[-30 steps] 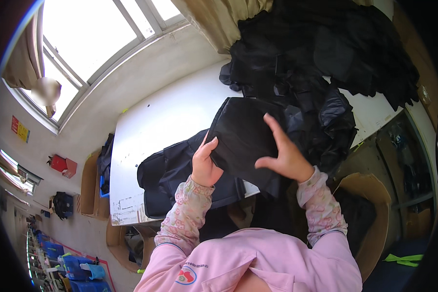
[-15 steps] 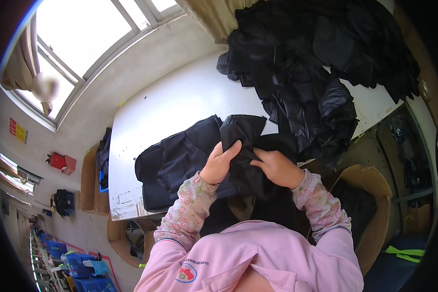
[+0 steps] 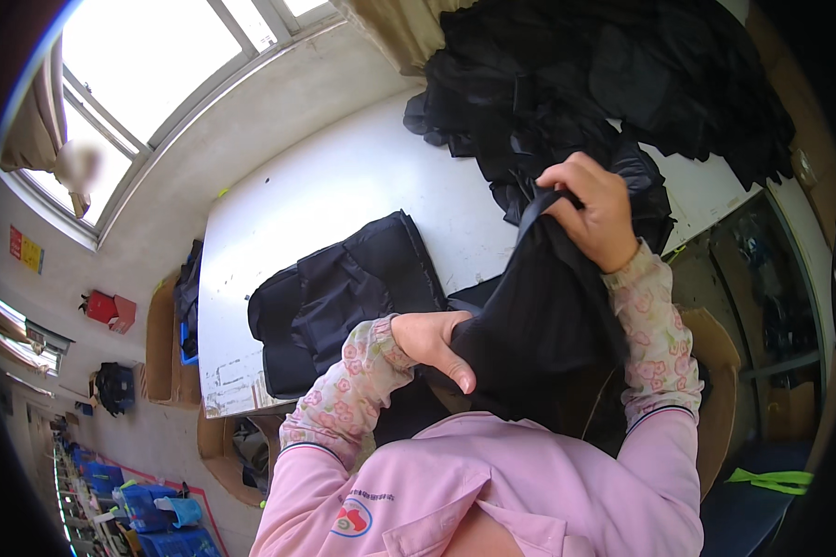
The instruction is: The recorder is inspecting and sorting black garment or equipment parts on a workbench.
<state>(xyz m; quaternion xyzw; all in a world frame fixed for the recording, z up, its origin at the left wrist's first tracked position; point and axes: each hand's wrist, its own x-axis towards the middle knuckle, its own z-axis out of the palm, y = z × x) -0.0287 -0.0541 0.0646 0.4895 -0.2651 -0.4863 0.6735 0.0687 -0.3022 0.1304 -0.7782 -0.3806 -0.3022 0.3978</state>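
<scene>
A black cloth piece [image 3: 543, 325] hangs between a person's two hands, over the near edge of a white tabletop [image 3: 316, 204]. The right hand [image 3: 593, 213], raised higher and farther out, pinches the cloth's upper edge between thumb and bent fingers, pulling that edge into a taut slope. The left hand [image 3: 432, 343] is lower and closer to the body, palm turned inward, its thumb extended; its fingers disappear behind the cloth, so whether they grip cannot be told. Both elbows are bent, the forearms in floral sleeve covers [image 3: 661, 357].

The cloth looks light, soft and limp, perhaps slightly slippery, and unlikely to break; its firmer-looking upper edge seems the best place to hold.

Folded black cloth [image 3: 344, 288] lies toward the tabletop's near left corner; a loose black heap [image 3: 669, 84] covers its far right part.
</scene>
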